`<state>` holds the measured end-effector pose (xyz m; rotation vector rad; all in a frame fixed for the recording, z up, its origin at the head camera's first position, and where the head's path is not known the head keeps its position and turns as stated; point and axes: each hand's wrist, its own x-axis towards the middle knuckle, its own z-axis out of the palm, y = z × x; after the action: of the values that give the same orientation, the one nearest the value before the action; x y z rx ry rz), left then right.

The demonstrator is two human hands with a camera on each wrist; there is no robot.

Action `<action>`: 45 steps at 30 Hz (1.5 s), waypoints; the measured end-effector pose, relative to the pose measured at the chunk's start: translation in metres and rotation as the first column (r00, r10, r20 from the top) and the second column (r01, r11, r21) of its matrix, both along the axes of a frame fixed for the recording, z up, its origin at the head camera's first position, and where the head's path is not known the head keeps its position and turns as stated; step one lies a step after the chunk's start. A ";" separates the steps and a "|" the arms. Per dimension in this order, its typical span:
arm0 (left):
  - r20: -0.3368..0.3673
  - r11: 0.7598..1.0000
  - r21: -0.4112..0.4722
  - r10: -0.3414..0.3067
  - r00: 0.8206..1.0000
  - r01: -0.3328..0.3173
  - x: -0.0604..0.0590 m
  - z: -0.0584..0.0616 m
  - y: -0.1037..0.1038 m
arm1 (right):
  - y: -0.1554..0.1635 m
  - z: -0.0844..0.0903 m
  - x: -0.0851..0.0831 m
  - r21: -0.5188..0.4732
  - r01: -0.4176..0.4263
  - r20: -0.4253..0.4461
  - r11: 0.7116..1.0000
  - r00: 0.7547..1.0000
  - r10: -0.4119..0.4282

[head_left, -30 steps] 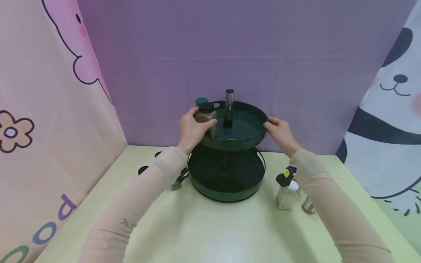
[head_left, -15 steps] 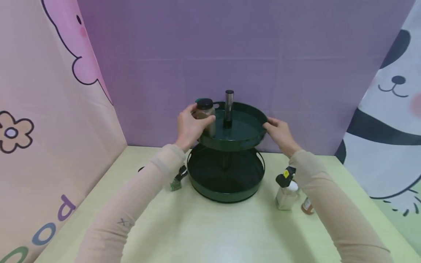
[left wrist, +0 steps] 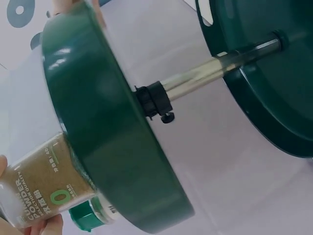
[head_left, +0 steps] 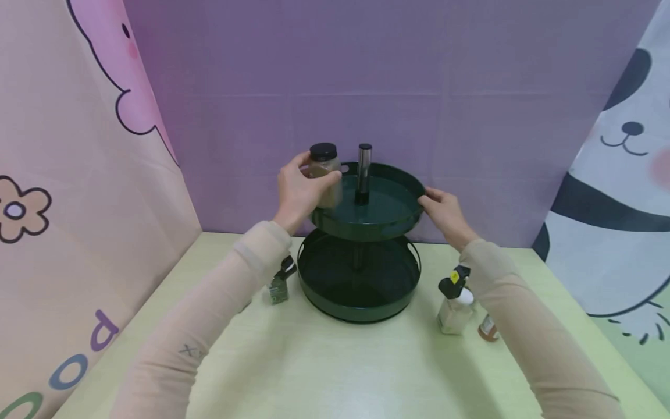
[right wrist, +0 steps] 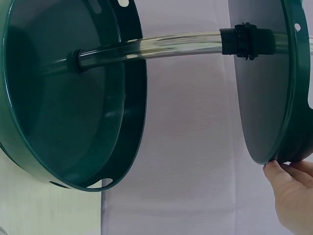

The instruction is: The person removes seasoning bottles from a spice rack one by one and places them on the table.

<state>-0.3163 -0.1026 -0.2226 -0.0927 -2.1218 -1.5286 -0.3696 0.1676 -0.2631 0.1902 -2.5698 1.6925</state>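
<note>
My left hand (head_left: 299,189) grips a clear spice jar (head_left: 331,195) of brown powder with a black lid, upright at the left side of the upper green tray (head_left: 392,195). In the left wrist view, the jar's printed label (left wrist: 36,188) shows beside the tray wall, near a green-capped jar (left wrist: 85,215). Whether the held jar's base touches the tray I cannot tell. My right hand (head_left: 447,216) pinches the upper tray's right rim, thumb beneath it in the right wrist view. Below, on the same metal post (head_left: 364,169), is the lower green tray (head_left: 361,309).
Right of the stand, a squarish bottle with a white cap (head_left: 455,314) and a small orange-brown bottle (head_left: 489,329) are on the table (head_left: 356,366). At left, a small black-topped jar (head_left: 279,291) is partly behind my sleeve. A purple backdrop (head_left: 314,70) hangs behind.
My left hand has moved up and slightly left with the spice jar. The green cap behind it has gone from the head view. My right hand stays on the rim.
</note>
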 end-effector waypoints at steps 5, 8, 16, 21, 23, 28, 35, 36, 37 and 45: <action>-0.016 0.998 0.064 -0.015 1.000 0.016 0.006 0.006 -0.001 | 0.002 -0.001 -0.001 0.006 -0.013 -0.015 1.000 1.000 0.013; -0.025 0.997 0.080 -0.019 1.000 0.021 0.008 0.009 -0.002 | 0.003 -0.002 -0.001 -0.009 -0.021 -0.012 1.000 1.000 0.021; -0.050 0.995 0.097 0.001 0.999 0.004 0.012 0.015 -0.014 | 0.001 -0.002 -0.001 -0.007 -0.023 -0.005 1.000 1.000 0.023; -0.046 0.996 0.085 0.009 0.999 -0.005 0.016 0.018 -0.023 | 0.001 -0.001 -0.001 -0.009 -0.024 -0.007 1.000 1.000 0.024; -0.044 0.997 0.079 0.011 0.999 -0.007 0.017 0.018 -0.027 | 0.002 0.000 -0.001 -0.003 -0.023 -0.006 1.000 1.000 0.023; -0.021 0.998 0.063 0.025 0.999 -0.024 0.020 0.014 -0.037 | 0.002 0.001 -0.002 0.006 -0.014 -0.011 1.000 1.000 0.014; 0.037 0.997 0.046 0.064 0.997 -0.065 0.026 0.006 -0.049 | 0.001 0.000 -0.001 0.007 -0.017 -0.004 1.000 1.000 0.017; 0.041 0.996 0.047 0.069 0.997 -0.071 0.026 0.004 -0.050 | 0.000 0.001 -0.001 0.008 -0.017 -0.004 1.000 1.000 0.017; 0.043 0.996 0.045 0.076 0.996 -0.078 0.027 0.003 -0.052 | 0.000 0.001 -0.001 0.007 -0.018 -0.004 1.000 1.000 0.018; 0.060 0.994 0.022 0.108 0.992 -0.109 0.026 -0.003 -0.061 | -0.001 0.000 -0.001 0.008 -0.016 -0.012 1.000 1.000 0.016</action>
<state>-0.2904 -0.1638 -0.2260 0.0764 -2.1156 -1.5115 -0.3708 0.1667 -0.2630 0.2217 -2.5739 1.6812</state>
